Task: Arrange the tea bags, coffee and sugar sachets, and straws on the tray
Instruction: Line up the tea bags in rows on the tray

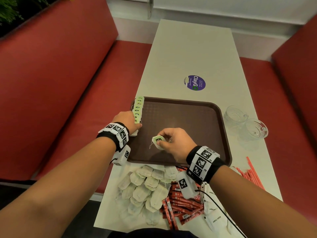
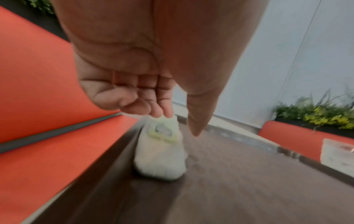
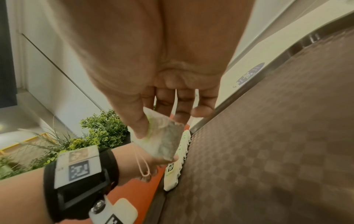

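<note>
A brown tray [image 1: 188, 117] [image 2: 229, 189] [image 3: 268, 136] lies on the white table. Along its left rim stands a row of tea bags [image 1: 138, 109] [image 3: 172, 174] with green tags. My left hand [image 1: 137, 123] [image 2: 182, 125] is at the near end of that row. Its fingertips [image 2: 168, 116] touch the top of the nearest tea bag [image 2: 161, 159], while the thumb hangs just beside it. Over the tray's middle, my right hand [image 1: 161, 140] [image 3: 151, 125] pinches a single tea bag [image 1: 155, 143] [image 3: 164, 141] between thumb and fingers, its string dangling.
Near the table's front edge lie a heap of loose tea bags [image 1: 145, 188], red coffee sachets [image 1: 181, 203] and white sugar sachets [image 1: 214, 219]. Red-striped straws [image 1: 252, 176] lie at the right. Two glass cups [image 1: 235, 114] [image 1: 255, 128] stand beside the tray. Red benches flank the table.
</note>
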`<state>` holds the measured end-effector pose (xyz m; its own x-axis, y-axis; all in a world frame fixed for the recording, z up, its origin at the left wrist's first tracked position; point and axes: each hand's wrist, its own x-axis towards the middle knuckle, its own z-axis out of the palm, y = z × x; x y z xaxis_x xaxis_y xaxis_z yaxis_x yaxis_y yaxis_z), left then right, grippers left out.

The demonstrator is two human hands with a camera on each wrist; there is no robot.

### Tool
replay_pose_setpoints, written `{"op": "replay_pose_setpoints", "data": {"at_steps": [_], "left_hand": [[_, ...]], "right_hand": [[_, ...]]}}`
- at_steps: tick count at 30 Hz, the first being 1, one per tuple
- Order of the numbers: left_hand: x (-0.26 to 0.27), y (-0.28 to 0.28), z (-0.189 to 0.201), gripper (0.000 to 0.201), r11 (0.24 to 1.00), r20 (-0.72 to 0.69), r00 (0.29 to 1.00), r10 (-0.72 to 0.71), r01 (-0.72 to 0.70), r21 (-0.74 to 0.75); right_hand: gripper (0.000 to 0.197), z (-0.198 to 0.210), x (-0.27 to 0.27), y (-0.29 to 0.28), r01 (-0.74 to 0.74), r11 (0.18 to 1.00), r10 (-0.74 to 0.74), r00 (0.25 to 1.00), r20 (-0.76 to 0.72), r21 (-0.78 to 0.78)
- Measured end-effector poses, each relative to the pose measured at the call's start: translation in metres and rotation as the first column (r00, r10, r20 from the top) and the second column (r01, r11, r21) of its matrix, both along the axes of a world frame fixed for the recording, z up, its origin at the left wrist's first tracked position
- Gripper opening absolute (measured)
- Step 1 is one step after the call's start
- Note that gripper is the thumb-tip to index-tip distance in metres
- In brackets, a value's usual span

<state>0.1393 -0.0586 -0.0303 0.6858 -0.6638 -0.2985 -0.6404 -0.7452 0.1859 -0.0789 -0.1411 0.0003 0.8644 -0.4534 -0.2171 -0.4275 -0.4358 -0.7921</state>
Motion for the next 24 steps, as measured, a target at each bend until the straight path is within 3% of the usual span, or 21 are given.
{"op": "replay_pose_setpoints", "data": {"at_steps": [2, 4, 6, 9, 11, 15, 20, 24], "left_hand": [[-0.006, 0.006, 0.011, 0.029, 0.982, -0.065, 0.997, -0.04, 0.027, -0.189], [-0.02, 0.015, 0.027, 0.023, 0.907, -0.191, 0.971, -0.146, 0.054, -0.418], [-0.036, 0.026, 0.041, 0.021, 0.848, -0.289, 0.914, -0.284, 0.099, -0.52], [-0.05, 0.04, 0.046, 0.016, 0.8, -0.239, 0.866, -0.439, 0.255, -0.544], [-0.053, 0.044, 0.045, 0.01, 0.766, -0.182, 0.867, -0.464, 0.289, -0.575], [-0.059, 0.048, 0.047, 0.004, 0.717, -0.131, 0.887, -0.443, 0.262, -0.646], [-0.068, 0.055, 0.042, 0.006, 0.732, -0.285, 0.828, -0.483, 0.203, -0.65], [-0.049, 0.053, 0.036, 0.01, 0.751, -0.218, 0.92, -0.326, 0.112, -0.651]], "right_hand": [[0.009, 0.0, 0.001, 0.0, 0.017, 1.0, -0.017, 0.999, 0.035, 0.003], [0.019, -0.001, 0.002, 0.0, 0.035, 0.999, -0.038, 0.995, 0.093, 0.036], [0.03, 0.0, 0.003, 0.0, 0.056, 0.996, -0.064, 0.989, 0.136, 0.063], [0.037, 0.0, 0.005, 0.001, 0.066, 0.996, -0.075, 0.982, 0.172, 0.058], [0.038, -0.002, 0.006, 0.001, 0.057, 0.996, -0.067, 0.983, 0.174, 0.061], [0.043, -0.003, 0.004, 0.001, 0.06, 0.997, -0.069, 0.983, 0.169, 0.058], [0.045, 0.001, 0.001, 0.002, 0.055, 0.995, -0.068, 0.983, 0.168, 0.08], [0.053, -0.005, -0.008, -0.004, -0.02, 1.0, 0.02, 1.0, -0.003, 0.017]]}}
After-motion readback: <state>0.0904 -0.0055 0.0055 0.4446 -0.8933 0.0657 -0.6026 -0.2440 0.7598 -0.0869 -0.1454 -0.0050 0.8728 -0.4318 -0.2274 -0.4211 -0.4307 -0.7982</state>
